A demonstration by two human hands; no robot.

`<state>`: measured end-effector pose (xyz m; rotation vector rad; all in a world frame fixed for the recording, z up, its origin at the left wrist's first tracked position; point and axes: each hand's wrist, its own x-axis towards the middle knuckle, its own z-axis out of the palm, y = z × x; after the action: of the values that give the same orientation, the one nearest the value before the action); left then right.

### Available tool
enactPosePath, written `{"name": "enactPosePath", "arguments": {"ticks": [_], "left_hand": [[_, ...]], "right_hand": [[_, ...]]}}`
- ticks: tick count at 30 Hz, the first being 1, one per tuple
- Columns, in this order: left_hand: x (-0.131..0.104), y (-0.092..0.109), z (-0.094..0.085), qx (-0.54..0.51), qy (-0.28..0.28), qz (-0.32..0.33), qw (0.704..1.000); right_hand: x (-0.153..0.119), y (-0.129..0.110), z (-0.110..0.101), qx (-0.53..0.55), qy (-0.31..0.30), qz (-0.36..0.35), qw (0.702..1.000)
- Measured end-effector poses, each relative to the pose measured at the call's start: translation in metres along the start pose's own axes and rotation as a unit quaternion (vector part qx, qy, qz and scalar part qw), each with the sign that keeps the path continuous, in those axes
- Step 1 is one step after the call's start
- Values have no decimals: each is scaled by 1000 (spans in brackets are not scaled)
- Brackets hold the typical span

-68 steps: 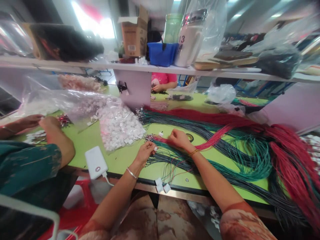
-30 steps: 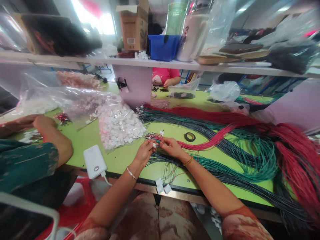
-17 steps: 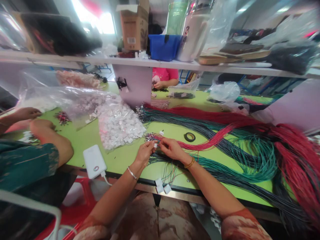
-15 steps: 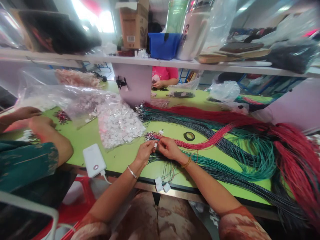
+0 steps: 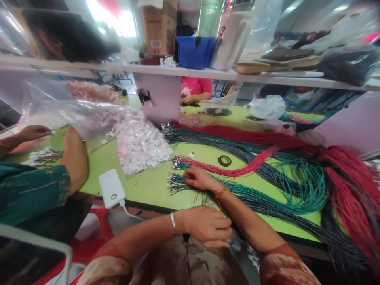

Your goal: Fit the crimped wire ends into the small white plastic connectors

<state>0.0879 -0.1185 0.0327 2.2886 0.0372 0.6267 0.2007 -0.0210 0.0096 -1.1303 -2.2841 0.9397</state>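
Now sorting wires: right hand (image 5: 199, 179) pinching dark wire bundle (image 5: 178, 185) on desk (image 5: 148, 186), left hand (image 5: 208, 225) spread at desk edge; next prob. needs single wire picked.

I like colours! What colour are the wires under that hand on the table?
Dark grey-blue wires under the right hand, seen in the head view.

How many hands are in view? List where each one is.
5: left hand at the table edge, right hand on wire ends, two co-worker hands at left, one behind; others may be hidden.
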Motion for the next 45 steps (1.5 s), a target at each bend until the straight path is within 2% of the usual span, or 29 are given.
{"name": "enactPosePath", "arguments": {"ticks": [2, 4, 5, 6, 7, 8, 10, 12, 13, 17, 23, 28, 31, 33, 35, 36, 38, 40, 41, 43, 45], "left_hand": [[2, -4, -7, 13, 43, -20, 999], [-4, -13, -27, 41, 136, -113, 983], [-10, -19, -41, 78, 202, -182, 959], [-17, -25, -56, 139, 239, -259, 925], [-26, -31, -72, 220, 257, -346, 875], [-36, -37, -86, 296, 264, -433, 809], [-56, -46, -110, 391, 233, -553, 698], [-74, -54, -124, 449, 214, -587, 639], [-80, -58, -128, 461, 205, -593, 628], [-94, -71, -131, 456, 195, -589, 638], [-91, -80, -128, 454, 201, -560, 664], [-86, -81, -124, 433, 220, -556, 675], [-86, -80, -122, 432, 232, -527, 694], [-85, -79, -121, 428, 261, -505, 703], [-81, -75, -121, 397, 327, -480, 711], [-77, -73, -123, 362, 369, -460, 722], [-68, -67, -126, 233, 444, -409, 763], [-58, -62, -130, 36, 482, -355, 800], [-55, -61, -131, -64, 489, -329, 805], [-51, -61, -131, -214, 507, -287, 784], [-52, -65, -129, -286, 544, -272, 740]], "right_hand": [[2, 2, 5, -50, 2, -7, 999], [3, 2, 5, -83, 1, 14, 996], [3, 1, 5, -98, 1, 29, 995], [2, 0, 4, -108, 0, 40, 993], [2, -3, 4, -112, -2, 48, 993], [1, -5, 4, -110, -6, 51, 993], [-1, -10, 6, -102, -11, 58, 993], [-2, -13, 9, -109, -2, 72, 991], [-3, -14, 11, -118, 6, 76, 990], [-3, -13, 17, -137, 37, 82, 986], [-3, -13, 21, -135, 78, 102, 982], [-4, -14, 20, -153, 77, 115, 979], [-4, -16, 18, -161, 64, 92, 981], [-4, -17, 17, -164, 54, 65, 983], [-3, -16, 17, -157, 58, 49, 985], [-3, -14, 17, -146, 64, 46, 986], [-2, -9, 17, -109, 84, 43, 990], [-1, -4, 16, -67, 104, 40, 992], [-1, -1, 15, -40, 111, 38, 992], [1, 1, 13, 22, 124, 35, 991], [3, -1, 11, 84, 139, 35, 986]]}}
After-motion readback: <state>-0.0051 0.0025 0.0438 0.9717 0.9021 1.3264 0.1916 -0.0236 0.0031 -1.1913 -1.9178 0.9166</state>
